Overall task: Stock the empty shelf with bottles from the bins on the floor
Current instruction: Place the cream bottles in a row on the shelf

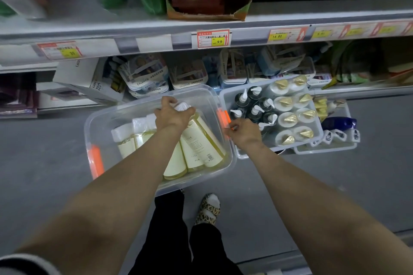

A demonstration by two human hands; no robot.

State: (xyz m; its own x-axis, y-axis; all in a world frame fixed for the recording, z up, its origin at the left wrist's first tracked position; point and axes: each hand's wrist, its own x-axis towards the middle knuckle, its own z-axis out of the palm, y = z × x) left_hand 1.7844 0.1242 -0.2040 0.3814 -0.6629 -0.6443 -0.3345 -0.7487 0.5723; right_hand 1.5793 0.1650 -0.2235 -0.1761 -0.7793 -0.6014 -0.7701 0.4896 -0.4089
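lifting should go straight up: left hand [173, 116] grips the yellow bottle [202, 140] by its cap, right hand [244, 133] pinches the clear bin [125, 101] rim.

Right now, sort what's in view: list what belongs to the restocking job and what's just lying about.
Job: left hand gripping a yellow bottle; right hand; clear bin; grey bin of pump bottles.
Lying about: printed tins; price tags; torn carton.
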